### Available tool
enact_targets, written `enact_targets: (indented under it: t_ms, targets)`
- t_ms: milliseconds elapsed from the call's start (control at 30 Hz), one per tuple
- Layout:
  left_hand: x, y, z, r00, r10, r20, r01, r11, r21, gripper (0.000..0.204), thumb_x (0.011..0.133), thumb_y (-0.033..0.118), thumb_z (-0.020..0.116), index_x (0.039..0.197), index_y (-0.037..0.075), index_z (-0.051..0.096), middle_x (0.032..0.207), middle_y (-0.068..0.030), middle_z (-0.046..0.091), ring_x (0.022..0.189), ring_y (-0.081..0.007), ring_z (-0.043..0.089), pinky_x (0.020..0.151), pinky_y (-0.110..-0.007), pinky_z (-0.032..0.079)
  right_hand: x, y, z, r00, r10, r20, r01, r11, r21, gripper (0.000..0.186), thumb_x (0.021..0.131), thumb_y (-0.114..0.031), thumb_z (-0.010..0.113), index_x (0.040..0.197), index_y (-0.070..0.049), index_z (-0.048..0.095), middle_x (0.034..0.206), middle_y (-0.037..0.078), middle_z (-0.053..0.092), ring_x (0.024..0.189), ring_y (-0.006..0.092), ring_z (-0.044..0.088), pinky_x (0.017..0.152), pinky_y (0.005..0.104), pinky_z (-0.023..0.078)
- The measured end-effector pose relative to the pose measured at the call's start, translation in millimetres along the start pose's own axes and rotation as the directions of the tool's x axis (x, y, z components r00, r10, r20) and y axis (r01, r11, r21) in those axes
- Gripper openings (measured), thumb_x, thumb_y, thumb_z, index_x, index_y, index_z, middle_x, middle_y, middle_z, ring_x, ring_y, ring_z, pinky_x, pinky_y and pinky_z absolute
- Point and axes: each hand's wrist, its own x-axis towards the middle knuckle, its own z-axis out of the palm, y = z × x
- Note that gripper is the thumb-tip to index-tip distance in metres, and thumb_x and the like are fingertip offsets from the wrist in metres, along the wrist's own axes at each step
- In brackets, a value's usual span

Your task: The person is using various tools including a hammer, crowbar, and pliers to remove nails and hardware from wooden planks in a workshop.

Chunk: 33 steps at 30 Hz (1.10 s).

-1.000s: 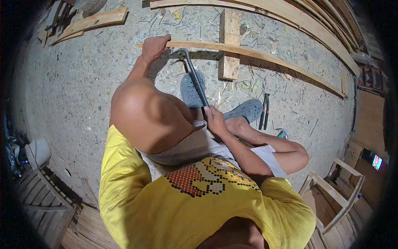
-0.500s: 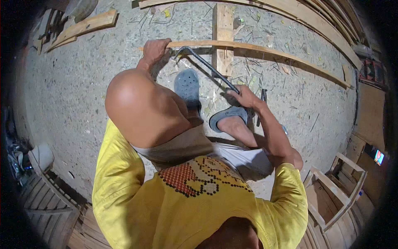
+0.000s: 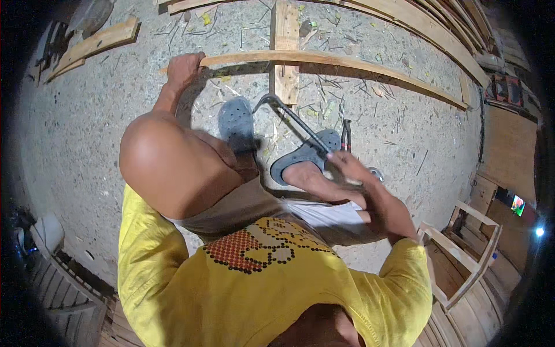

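My left hand (image 3: 185, 69) is closed around the left end of a long, thin wooden strip (image 3: 341, 62). The strip lies crosswise over a short wooden board (image 3: 285, 34), and its right part reaches off to the far right. In my right hand (image 3: 348, 166), slightly blurred, is a dark pry bar (image 3: 298, 123), gripped by its straight end. Its hooked end points away from me, short of the board's near end and apart from the strip. A pair of pincers (image 3: 347, 136) with red on the handles lies on the floor just beyond my right hand.
Many loose nails are strewn over the concrete floor (image 3: 399, 124) around the board. Long planks (image 3: 416, 34) run along the far right. A short plank (image 3: 95, 47) lies far left, and a wooden frame (image 3: 462, 248) stands at the near right. My clogs (image 3: 237, 124) are close to the pry bar.
The pry bar has come back toward me with my right hand, its hook drawing away from the strip. My left hand keeps its hold on the strip's end. The whole view has shifted.
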Motion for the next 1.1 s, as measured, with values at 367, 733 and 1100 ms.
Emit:
enact_targets:
  t_ms: [367, 733, 1100]
  targets:
    - [-18.6, 13.6, -9.5, 0.983, 0.143, -0.116, -0.14, 0.99, 0.033, 0.056, 0.089, 0.054, 0.07, 0.121, 0.01, 0.064, 0.109, -0.0116, 0.067, 0.098, -0.0331, 0.065, 0.078, -0.044, 0.051, -26.4, -27.4, 83.1, 0.928, -0.109, -0.357, 0.106, 0.994, -0.028, 0.037, 0.109, -0.033, 0.05, 0.114, 0.001, 0.062, 0.078, 0.023, 0.067, 0.072, 0.0362, 0.067, 0.07, 0.041, 0.053]
    - [25.8, 59.1, -20.1, 0.978, 0.185, -0.099, -0.175, 0.979, 0.105, 0.062, 0.091, 0.067, 0.062, 0.09, 0.005, 0.062, 0.07, -0.0176, 0.068, 0.063, -0.0388, 0.07, 0.053, -0.05, 0.053, -60.6, -39.5, 79.9, 0.82, -0.132, -0.558, 0.156, 0.988, -0.004, 0.03, 0.106, -0.023, 0.05, 0.121, 0.003, 0.057, 0.086, 0.021, 0.068, 0.08, 0.0306, 0.068, 0.074, 0.0428, 0.051]
    - [79.7, 137.7, -308.3, 0.814, 0.501, -0.295, -0.364, 0.835, 0.412, 0.074, 0.091, 0.067, 0.059, 0.059, 0.001, 0.057, 0.055, -0.0202, 0.058, 0.055, -0.0402, 0.063, 0.053, -0.047, 0.05, -59.5, -93.1, 26.6, 0.68, -0.235, -0.695, 0.498, 0.844, 0.201, 0.024, 0.108, -0.023, 0.053, 0.125, -0.007, 0.051, 0.065, -0.008, 0.042, 0.053, 0.003, 0.037, 0.045, 0.0228, 0.029]
